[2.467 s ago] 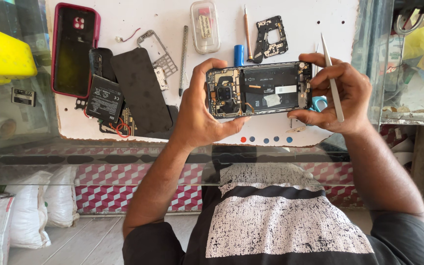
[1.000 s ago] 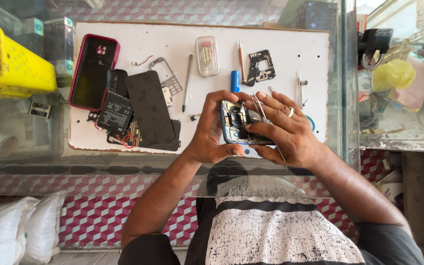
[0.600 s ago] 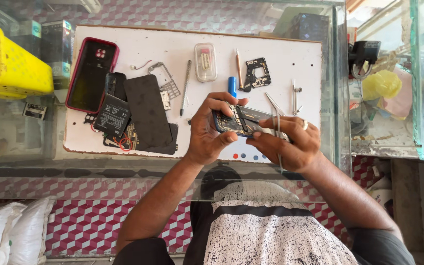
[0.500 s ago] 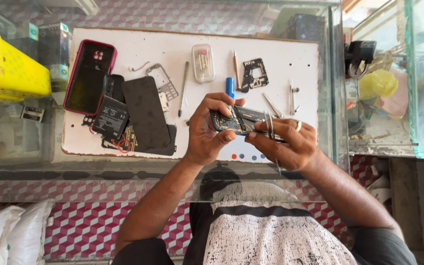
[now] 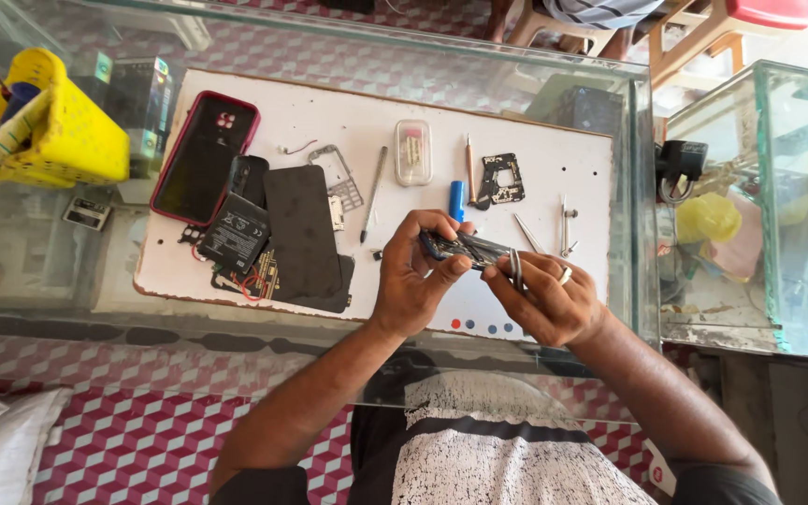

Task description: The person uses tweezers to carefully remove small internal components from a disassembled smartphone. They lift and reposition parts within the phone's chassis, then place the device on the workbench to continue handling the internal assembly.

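Dark opened phone [image 5: 465, 249] was gripped edge-on between both hands above a white work board [image 5: 554, 178]; left hand [image 5: 413, 281] clasped its end, right hand [image 5: 544, 299] pinched it, also holding tweezers [image 5: 515, 268].

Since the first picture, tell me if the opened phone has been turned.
Yes. The phone lay flat, its open back facing up; now both hands hold it edge-on, just below the blue cylinder on the white board.

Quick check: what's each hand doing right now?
Left hand: closed on the opened phone, gripping its left end.
Right hand: closed on the phone's right end, with tweezers held between its fingers.
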